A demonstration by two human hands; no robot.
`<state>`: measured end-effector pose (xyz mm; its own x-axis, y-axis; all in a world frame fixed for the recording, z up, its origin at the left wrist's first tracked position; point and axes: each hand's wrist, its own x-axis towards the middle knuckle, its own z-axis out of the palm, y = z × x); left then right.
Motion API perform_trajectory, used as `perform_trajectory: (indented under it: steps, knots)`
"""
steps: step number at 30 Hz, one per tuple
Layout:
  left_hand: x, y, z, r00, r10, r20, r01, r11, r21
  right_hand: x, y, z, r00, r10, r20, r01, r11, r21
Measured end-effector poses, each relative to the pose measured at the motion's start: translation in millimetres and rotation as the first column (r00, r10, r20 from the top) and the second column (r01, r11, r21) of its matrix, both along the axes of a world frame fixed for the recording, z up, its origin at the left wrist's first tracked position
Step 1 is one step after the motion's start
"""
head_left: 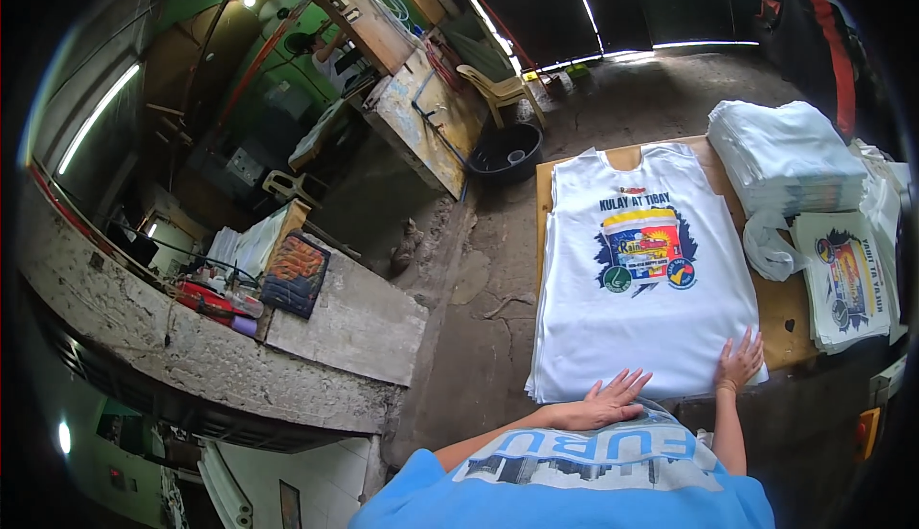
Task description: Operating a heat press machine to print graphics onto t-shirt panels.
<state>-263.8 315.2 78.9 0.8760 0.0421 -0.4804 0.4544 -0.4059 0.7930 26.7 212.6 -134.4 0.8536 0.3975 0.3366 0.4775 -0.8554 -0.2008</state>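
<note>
A stack of white sleeveless shirt panels (584, 337) lies flat on a wooden table (794, 326), its top panel printed with a colourful bucket picture. My left hand (603, 403) rests flat over the stack's near edge, fingers stretched out and pointing right. At the near right corner my right hand (740, 361) presses down on the cloth with fingers spread. Neither hand grips anything. The layers beneath the top panel show only along the stack's left side.
A tall pile of folded white cloth (780, 156), a crumpled white plastic bag (769, 247) and a smaller stack of printed pieces (847, 280) occupy the table's right side. Beyond the table are a black basin (505, 154) and a beige plastic chair (503, 93). A concrete ledge (325, 361) runs along the left.
</note>
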Motion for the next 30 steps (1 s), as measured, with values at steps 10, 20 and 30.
perform_trajectory:
  steps: [10,20,30]
  knots:
    - [-14.4,7.5,-70.1,0.967,0.221,-0.129,-0.214,0.975,0.064,-2.6,-0.1,7.6,0.998,-0.008,-0.061,0.005,0.999,-0.041]
    - [-31.2,-1.8,-11.4,0.960,0.029,0.278,0.001,0.994,-0.108,0.1,-3.3,-3.6,1.000,-0.015,-0.023,0.014,0.999,-0.053]
    - [-27.0,-15.1,-11.1,0.988,0.038,0.147,-0.052,0.994,0.093,1.0,0.7,-4.4,1.000,-0.009,-0.020,0.008,0.999,-0.032]
